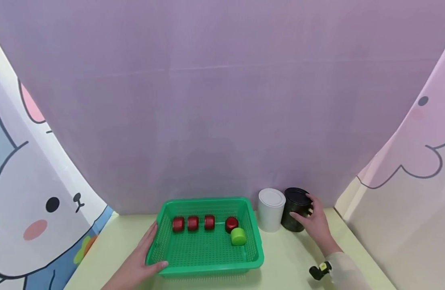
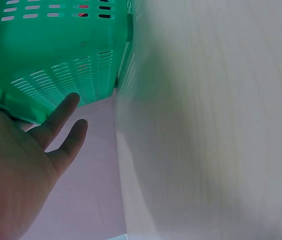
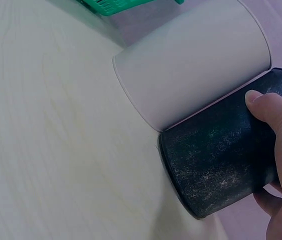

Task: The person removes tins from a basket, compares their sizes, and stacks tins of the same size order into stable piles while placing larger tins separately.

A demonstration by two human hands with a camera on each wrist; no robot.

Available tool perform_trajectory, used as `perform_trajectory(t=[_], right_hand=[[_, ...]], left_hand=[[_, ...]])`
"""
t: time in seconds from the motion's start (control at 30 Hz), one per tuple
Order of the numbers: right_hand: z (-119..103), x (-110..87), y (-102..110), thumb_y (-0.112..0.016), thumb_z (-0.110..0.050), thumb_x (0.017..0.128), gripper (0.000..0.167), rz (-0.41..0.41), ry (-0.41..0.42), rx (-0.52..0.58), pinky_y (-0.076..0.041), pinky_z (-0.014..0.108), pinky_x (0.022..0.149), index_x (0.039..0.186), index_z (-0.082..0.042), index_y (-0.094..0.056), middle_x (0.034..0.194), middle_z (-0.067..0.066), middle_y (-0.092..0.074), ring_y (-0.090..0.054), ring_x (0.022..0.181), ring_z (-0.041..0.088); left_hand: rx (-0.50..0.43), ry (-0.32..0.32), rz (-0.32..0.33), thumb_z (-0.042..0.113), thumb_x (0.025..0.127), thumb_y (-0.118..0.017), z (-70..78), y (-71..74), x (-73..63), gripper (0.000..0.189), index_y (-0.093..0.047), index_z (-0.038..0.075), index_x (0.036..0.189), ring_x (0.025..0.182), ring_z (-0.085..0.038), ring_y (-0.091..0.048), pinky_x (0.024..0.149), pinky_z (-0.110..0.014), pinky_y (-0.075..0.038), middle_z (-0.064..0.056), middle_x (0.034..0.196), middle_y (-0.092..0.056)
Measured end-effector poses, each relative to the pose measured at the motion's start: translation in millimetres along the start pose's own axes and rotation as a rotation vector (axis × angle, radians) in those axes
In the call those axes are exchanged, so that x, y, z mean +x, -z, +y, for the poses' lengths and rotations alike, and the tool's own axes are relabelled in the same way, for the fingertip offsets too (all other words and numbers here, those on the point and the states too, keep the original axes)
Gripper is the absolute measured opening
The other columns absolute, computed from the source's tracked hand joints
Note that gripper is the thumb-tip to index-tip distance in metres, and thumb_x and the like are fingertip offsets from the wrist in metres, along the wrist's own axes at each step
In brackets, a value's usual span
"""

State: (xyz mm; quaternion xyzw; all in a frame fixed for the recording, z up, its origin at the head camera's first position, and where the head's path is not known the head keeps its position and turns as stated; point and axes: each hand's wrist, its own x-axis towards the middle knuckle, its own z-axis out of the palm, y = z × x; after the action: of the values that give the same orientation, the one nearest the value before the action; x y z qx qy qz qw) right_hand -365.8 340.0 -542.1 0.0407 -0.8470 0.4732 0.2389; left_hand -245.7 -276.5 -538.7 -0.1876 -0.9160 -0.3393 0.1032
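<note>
In the head view, the right hand (image 1: 316,226) has thumb and fingers clamped round a black cylindrical lidded can (image 1: 291,210), at 10 o'clock from the palm. A white cylindrical lidded can (image 1: 271,214) stands at the black can's 9 o'clock. The left hand (image 1: 140,254) lies at 9 o'clock on a green perforated plastic basket (image 1: 208,268), fingers extended along its side, thumb at the near rim.

Left wrist: its fingers are straight and spread by the basket wall, at 11 o'clock.

Right wrist: the white can touches the black can at 11 o'clock; the gripping hand is at 3.
</note>
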Motion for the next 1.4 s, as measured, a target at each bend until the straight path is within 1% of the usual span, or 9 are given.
perform_trajectory(t=[0.07, 0.3, 0.53, 0.63, 0.87, 0.97, 1.1, 1.27, 1.4], right_hand=[[1.4, -0.8, -1.6, -0.093, -0.008, 0.091, 0.096, -0.002, -0.005, 0.014, -0.044, 0.071, 0.113, 0.167, 0.001, -0.033, 0.167, 0.034, -0.033, -0.041, 0.148, 0.057], [2.0, -1.3, -5.4, -0.091, -0.008, 0.093, 0.097, -0.025, 0.016, 0.039, -0.041, 0.075, 0.115, 0.168, 0.0, -0.03, 0.169, 0.033, -0.03, -0.036, 0.151, 0.061], [3.6, -1.2, -5.1, -0.091, -0.013, 0.095, 0.1, -0.045, -0.005, 0.044, -0.039, 0.075, 0.117, 0.17, -0.002, -0.026, 0.171, 0.031, -0.027, -0.033, 0.153, 0.062], [4.9, -0.2, -5.4, -0.091, -0.012, 0.095, 0.099, -0.041, -0.003, 0.035, -0.041, 0.072, 0.117, 0.17, -0.002, -0.027, 0.171, 0.031, -0.028, -0.034, 0.153, 0.059], [-1.0, 0.4, -2.4, -0.092, -0.008, 0.092, 0.098, -0.043, 0.007, 0.024, -0.045, 0.069, 0.114, 0.168, 0.001, -0.029, 0.168, 0.032, -0.033, -0.043, 0.148, 0.052], [-4.0, 0.5, 0.0, -0.092, -0.009, 0.092, 0.1, -0.06, 0.005, 0.029, -0.045, 0.068, 0.114, 0.169, 0.001, -0.028, 0.167, 0.033, -0.034, -0.043, 0.148, 0.051], [-6.2, 0.3, 3.5, -0.093, -0.01, 0.092, 0.11, -0.057, -0.001, 0.054, -0.041, 0.071, 0.116, 0.173, -0.002, -0.02, 0.171, 0.032, -0.031, -0.041, 0.149, 0.054], [-11.5, -1.0, 9.3, -0.094, -0.013, 0.091, 0.117, 0.003, -0.021, 0.076, -0.036, 0.071, 0.12, 0.175, -0.002, -0.012, 0.169, 0.034, -0.03, -0.037, 0.152, 0.058], [-19.7, -3.2, 13.1, -0.094, -0.01, 0.09, 0.115, 0.06, -0.02, 0.076, -0.033, 0.067, 0.123, 0.172, 0.003, -0.016, 0.166, 0.036, -0.033, -0.035, 0.154, 0.054]], left_hand=[[0.008, -0.015, 0.011, 0.042, 0.093, -0.09, -0.3, -0.2, -0.5, 0.117, -0.017, 0.008, 0.178, 0.16, 0.0, -0.012, 0.112, -0.06, -0.051, -0.016, 0.183, -0.021], [-0.001, -0.047, 0.034, 0.038, 0.093, -0.091, 0.5, 3.1, -1.6, 0.116, -0.018, 0.005, 0.177, 0.163, -0.006, -0.017, 0.111, -0.066, -0.044, -0.02, 0.182, -0.022], [-0.024, -0.007, 0.021, 0.04, 0.094, -0.09, -2.8, 1.9, -1.9, 0.116, -0.016, 0.007, 0.178, 0.162, -0.004, -0.013, 0.113, -0.068, -0.039, -0.019, 0.183, -0.019], [-0.036, 0.002, 0.015, 0.04, 0.094, -0.09, -3.4, 1.2, -1.9, 0.116, -0.016, 0.007, 0.178, 0.164, -0.012, -0.016, 0.113, -0.071, -0.038, -0.019, 0.183, -0.018], [-0.069, -0.006, 0.007, 0.038, 0.093, -0.091, -1.6, 2.4, -0.2, 0.117, -0.017, 0.005, 0.177, 0.159, -0.055, -0.027, 0.113, -0.075, -0.037, -0.021, 0.182, -0.017], [-0.076, -0.011, 0.009, 0.037, 0.092, -0.092, -0.8, 3.1, -0.2, 0.117, -0.018, 0.004, 0.177, 0.157, -0.059, -0.028, 0.112, -0.077, -0.037, -0.022, 0.182, -0.018], [-0.063, -0.011, 0.016, 0.037, 0.091, -0.092, -1.0, 2.9, 0.2, 0.118, -0.018, 0.005, 0.177, 0.158, -0.057, -0.029, 0.112, -0.074, -0.037, -0.019, 0.183, -0.018], [-0.072, -0.006, 0.014, 0.035, 0.091, -0.093, 0.4, 3.3, 2.2, 0.119, -0.017, 0.007, 0.178, 0.16, -0.055, -0.026, 0.113, -0.074, -0.035, -0.018, 0.183, -0.017], [-0.102, -0.009, 0.004, 0.035, 0.092, -0.092, 2.5, 3.5, 2.7, 0.117, -0.017, 0.003, 0.177, 0.159, -0.059, -0.025, 0.113, -0.079, -0.034, -0.02, 0.183, -0.015]])
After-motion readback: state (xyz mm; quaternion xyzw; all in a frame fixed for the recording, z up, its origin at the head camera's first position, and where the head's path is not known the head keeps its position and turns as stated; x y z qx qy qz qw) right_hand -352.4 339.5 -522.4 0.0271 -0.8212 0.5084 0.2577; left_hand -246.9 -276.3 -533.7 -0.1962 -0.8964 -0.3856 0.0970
